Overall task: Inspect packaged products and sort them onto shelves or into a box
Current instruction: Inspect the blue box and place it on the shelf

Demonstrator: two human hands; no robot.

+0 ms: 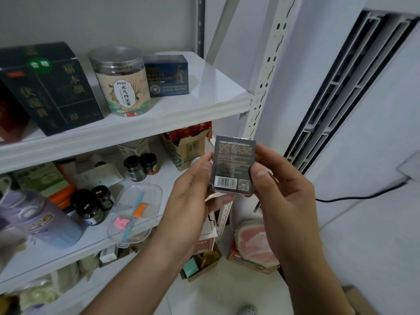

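Both hands grasp the small dark box (234, 164), held up in mid-air in front of the shelving with its barcode side facing the camera. The left hand (195, 192) pinches its left edge and the right hand (279, 189) its right edge. At ten o'clock from it, the upper shelf (204, 103) carries a tea jar (121, 83), a blue box (167, 76) and a dark green box (52, 87). A clear tray (136, 210) lies at eight o'clock. The perforated upright (263, 87) stands behind at twelve.

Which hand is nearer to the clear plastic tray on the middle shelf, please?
Left. The left hand is just right of the clear plastic tray; the right hand is farther right, beyond the small dark box both grip.
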